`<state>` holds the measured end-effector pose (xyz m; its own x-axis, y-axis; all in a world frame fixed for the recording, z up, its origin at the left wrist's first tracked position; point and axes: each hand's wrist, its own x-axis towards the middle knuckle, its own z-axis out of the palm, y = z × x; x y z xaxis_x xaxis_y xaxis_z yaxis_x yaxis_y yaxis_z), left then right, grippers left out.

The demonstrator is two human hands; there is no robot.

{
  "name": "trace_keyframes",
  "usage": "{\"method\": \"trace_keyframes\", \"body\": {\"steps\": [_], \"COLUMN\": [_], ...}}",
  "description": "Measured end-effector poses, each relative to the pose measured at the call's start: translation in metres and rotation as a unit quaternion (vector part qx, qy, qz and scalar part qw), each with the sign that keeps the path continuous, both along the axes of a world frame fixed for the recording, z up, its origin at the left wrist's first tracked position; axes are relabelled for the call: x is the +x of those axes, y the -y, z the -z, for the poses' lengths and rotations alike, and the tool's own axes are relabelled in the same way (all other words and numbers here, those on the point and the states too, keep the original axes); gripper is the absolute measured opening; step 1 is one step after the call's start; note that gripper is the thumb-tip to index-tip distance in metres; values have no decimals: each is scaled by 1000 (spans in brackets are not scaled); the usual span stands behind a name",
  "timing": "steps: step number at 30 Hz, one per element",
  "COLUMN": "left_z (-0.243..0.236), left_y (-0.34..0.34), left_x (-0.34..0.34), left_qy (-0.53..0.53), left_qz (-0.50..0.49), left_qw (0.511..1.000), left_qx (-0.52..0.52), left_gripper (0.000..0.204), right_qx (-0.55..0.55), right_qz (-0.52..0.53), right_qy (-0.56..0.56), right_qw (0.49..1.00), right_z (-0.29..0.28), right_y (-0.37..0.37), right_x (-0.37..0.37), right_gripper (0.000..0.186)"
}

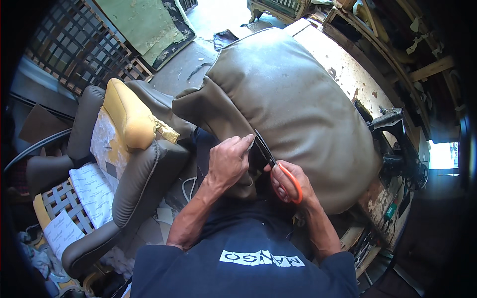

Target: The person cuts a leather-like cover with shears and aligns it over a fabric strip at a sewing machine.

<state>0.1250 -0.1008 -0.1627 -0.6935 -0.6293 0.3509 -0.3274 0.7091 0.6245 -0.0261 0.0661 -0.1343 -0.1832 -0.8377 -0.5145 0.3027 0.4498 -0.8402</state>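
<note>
A large brown-grey leather-like cushion cover [298,114], plump and rounded, lies over the work table in front of me. Its loose flap [211,111] hangs off the left side toward my lap. My right hand [290,181] is closed round the orange handles of a pair of scissors [296,187]. The dark blades point up and left, lying along the cover's near-left edge, slightly parted at the tips. Just left of the blades, my left hand [229,161] is closed in a pinch at the edge; what its fingers grip is mostly hidden.
A black sewing machine [397,144] stands at the right on the worn table [375,198], with a green-handled tool [391,211] nearby. To my left is a partly upholstered armchair [134,193] with exposed yellow foam [131,116]. A webbed frame [74,42] leans at the far left.
</note>
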Motion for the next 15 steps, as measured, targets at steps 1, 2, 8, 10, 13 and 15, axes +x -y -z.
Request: {"method": "trace_keyframes", "body": {"steps": [1, 2, 8, 10, 13, 15], "left_z": [0, -1, 0, 4, 2, 1], "left_y": [2, 2, 11, 14, 7, 2], "left_x": [1, 2, 9, 10, 3, -6], "left_qy": [-10, -9, -37, -32, -44, -46], "left_qz": [3, 3, -16, -28, -32, -23], "left_qw": [1000, 1000, 998, 996, 998, 999], "left_qx": [-5, -6, 51, 79, 43, -1], "left_gripper": [37, 37, 32, 31, 33, 36], "right_qx": [-5, -9, -31, -19, -6, -4], "right_qz": [-2, -4, -20, -22, -22, -20], "right_qy": [-3, -5, -36, -29, -4, 12], "right_qw": [1000, 1000, 999, 999, 1000, 1000], "right_z": [2, 5, 18, 11, 5, 1], "right_y": [2, 3, -2, -3, -3, -2], "right_x": [1, 1, 2, 2, -3, -10], "right_gripper": [36, 36, 35, 36, 36, 37]}}
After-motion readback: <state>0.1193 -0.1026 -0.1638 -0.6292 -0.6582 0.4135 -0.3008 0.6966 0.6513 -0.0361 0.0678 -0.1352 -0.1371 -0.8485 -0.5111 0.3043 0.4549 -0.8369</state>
